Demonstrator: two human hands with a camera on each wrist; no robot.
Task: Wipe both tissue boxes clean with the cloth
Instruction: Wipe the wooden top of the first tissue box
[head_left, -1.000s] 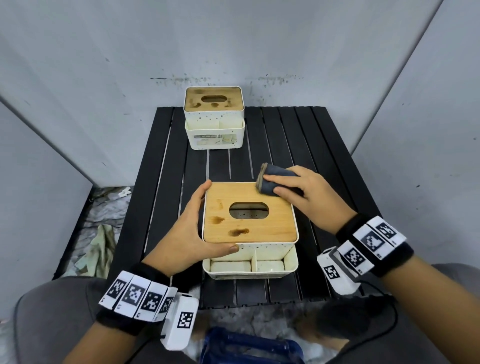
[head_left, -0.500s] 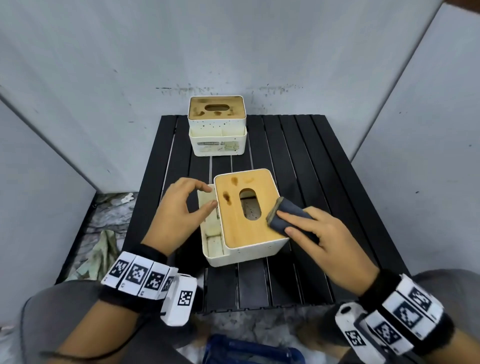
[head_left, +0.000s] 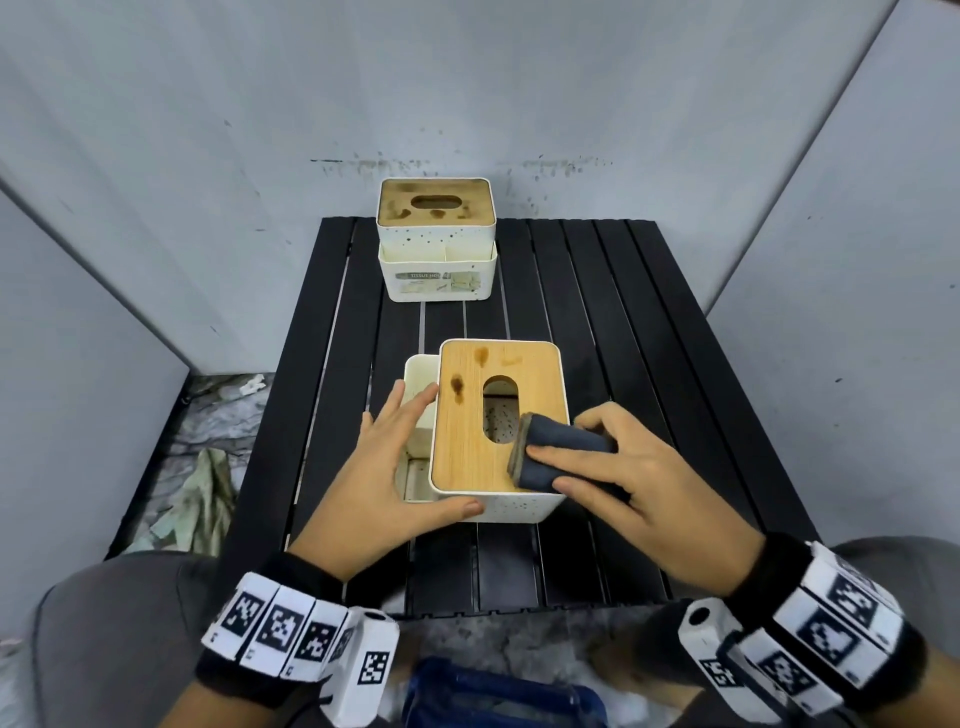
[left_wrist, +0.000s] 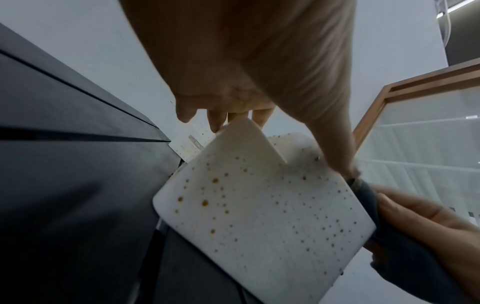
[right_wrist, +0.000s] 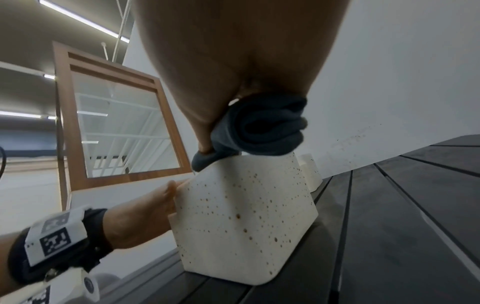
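Note:
The near tissue box (head_left: 467, 441), white with a stained bamboo lid, stands on the black slatted table (head_left: 597, 322) with its side tray turned left. My left hand (head_left: 415, 457) lies with straight fingers over that tray, its thumb pressing the speckled front wall (left_wrist: 259, 216). My right hand (head_left: 582, 467) grips a folded dark cloth (head_left: 561, 452) and presses it on the lid's near right part, beside the oval slot. From the right wrist view the cloth (right_wrist: 259, 131) sits on the box's top corner. The far tissue box (head_left: 436, 239), also stained, stands at the table's back edge.
Grey walls close in behind and on both sides of the table. Crumpled rags (head_left: 202, 493) lie on the floor to the left. A blue object (head_left: 498, 696) sits below the table's near edge, between my knees.
The near box has been turned a quarter turn, so its tray faces left. My left hand has settled flat on the tray side. The cloth has moved from the lid's edge onto the lid.

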